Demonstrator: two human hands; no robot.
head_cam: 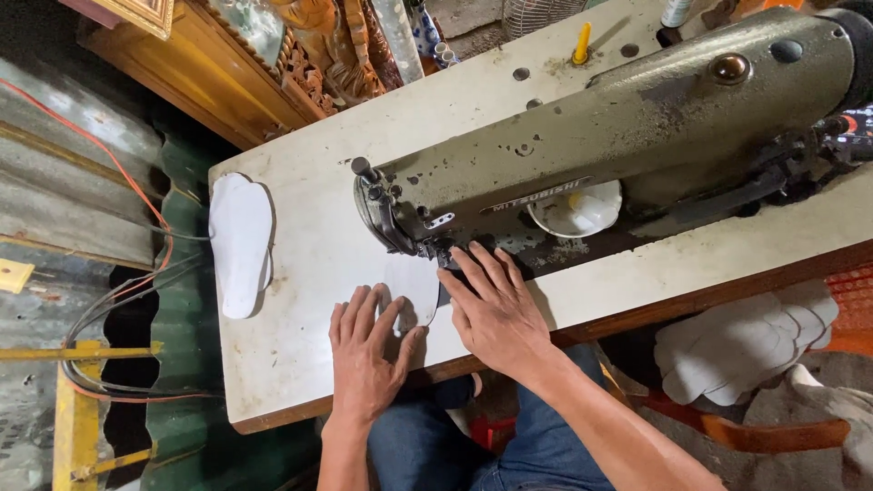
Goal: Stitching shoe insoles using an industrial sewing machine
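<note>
**Piece Held Flat at the Needle; Stitching Under Way, Stacks at Both Sides**

While the white cut piece [414, 286] lies on the table just near of the needle area, it is pressed flat by both hands. The left hand [366, 350] is laid on its near-left part with fingers spread wide; the right hand [496, 309] is laid on its right edge, fingers extended and close together, tips just beside the presser foot. Nothing is gripped by either hand.

A stack of similar white pieces [241, 241] is seen at the far-left table edge, and a second pile [741, 341] lies lower, to the right of the table. Which pile is finished cannot be told, so progress is judged as partway only.

The olive-grey sewing machine [618, 136] is mounted on a worn, stained cream table [309, 364]. Carved wooden furniture [273, 64] is noted far left, with green corrugated sheeting [182, 273] and loose cables [118, 300] at the left.
</note>
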